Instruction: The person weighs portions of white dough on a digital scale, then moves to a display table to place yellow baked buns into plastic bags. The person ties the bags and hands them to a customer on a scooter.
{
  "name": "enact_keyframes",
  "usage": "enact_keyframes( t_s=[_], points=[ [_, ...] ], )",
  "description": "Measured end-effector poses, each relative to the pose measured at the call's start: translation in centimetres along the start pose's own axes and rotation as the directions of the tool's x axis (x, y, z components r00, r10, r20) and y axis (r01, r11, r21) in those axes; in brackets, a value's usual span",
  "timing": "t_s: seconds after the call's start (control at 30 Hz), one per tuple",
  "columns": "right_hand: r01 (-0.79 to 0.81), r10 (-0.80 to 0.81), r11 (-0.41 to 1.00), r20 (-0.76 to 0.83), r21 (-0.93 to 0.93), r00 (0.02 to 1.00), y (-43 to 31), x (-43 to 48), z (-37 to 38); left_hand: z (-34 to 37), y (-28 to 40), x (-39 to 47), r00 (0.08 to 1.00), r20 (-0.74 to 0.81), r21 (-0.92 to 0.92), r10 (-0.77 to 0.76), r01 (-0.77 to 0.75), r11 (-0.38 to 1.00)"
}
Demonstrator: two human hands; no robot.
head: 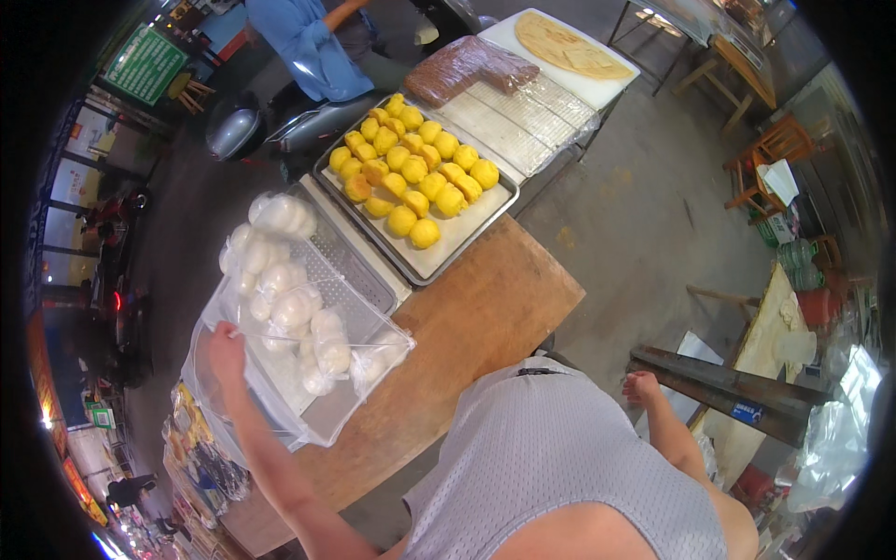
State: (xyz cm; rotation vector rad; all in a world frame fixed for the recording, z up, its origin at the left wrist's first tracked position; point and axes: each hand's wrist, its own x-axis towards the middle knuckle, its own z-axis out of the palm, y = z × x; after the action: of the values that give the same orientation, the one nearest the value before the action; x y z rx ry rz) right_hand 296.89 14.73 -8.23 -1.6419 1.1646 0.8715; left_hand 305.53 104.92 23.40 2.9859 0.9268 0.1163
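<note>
My left hand [227,344] grips the top of a translucent white mesh food cover [325,428] with thin ribs. Beneath and beside its netting lie several clear plastic bags of round white buns [283,308], on a tray whose surface is partly hidden. The cover rests at the left end of a wooden tabletop [483,280]. Away from the table, on the right, my right hand [640,387] hangs beside a dark beam [700,378]. Its fingers are loosely bent and apart, with nothing visible in them.
Beyond the cover stands a metal tray [458,259] of yellow buns [413,168]. Behind it are a plastic-wrapped brown slab [462,66] and a flatbread [567,45] on a white board. A person in a blue shirt [308,49] is by a scooter [329,129]. Wooden chairs [759,164] stand right.
</note>
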Motion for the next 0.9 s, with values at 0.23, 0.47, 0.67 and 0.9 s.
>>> enact_keyframes(
  t_s=[0.23,0.47,0.67,0.9],
  points=[
    [0.034,-0.028,0.995,-0.068,0.094,0.997,1.8,-1.3,-1.5,8.2,-1.4,-2.5,0.998,-0.045,-0.135,-0.046,0.039,0.990],
    [0.154,-0.157,0.988,-0.149,-0.030,0.976,5.1,-3.5,-0.4,10.0,14.6,-4.5,0.936,-0.313,-0.600,0.161,-0.326,0.731],
    [0.571,-0.567,0.815,-0.336,-0.097,0.752,0.9,-12.4,0.0,14.4,37.9,-14.4,0.413,0.259,-0.891,0.873,-0.247,0.382],
    [0.667,-0.675,0.696,-0.560,-0.267,0.480,2.2,-27.9,-5.9,9.1,58.9,-30.6,-0.231,0.198,-0.979,0.953,0.001,0.203]
  ],
)
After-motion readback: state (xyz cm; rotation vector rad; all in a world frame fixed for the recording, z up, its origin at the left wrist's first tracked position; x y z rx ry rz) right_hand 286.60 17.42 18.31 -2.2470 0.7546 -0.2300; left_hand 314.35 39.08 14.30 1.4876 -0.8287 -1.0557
